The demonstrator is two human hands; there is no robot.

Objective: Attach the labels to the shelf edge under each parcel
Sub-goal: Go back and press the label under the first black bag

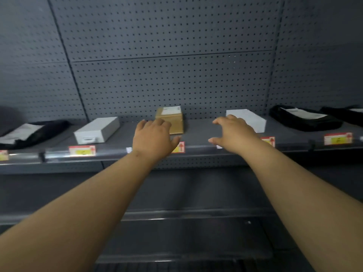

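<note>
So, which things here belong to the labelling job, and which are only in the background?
Belong to the job:
- red labels on the shelf edge
- brown parcel
- two white boxes
- black bags
- left hand, right hand, both open

Background only:
- pegboard wall
- lower shelf

Six parcels sit on the shelf, namely one brown box (170,119), two white boxes (97,130) (247,119) and three black bags (29,134) (304,118) (345,112), above five red-and-yellow labels (82,150) (3,155) (179,147) (268,141) (337,138), with two hands (152,137) (234,133) in view.
</note>
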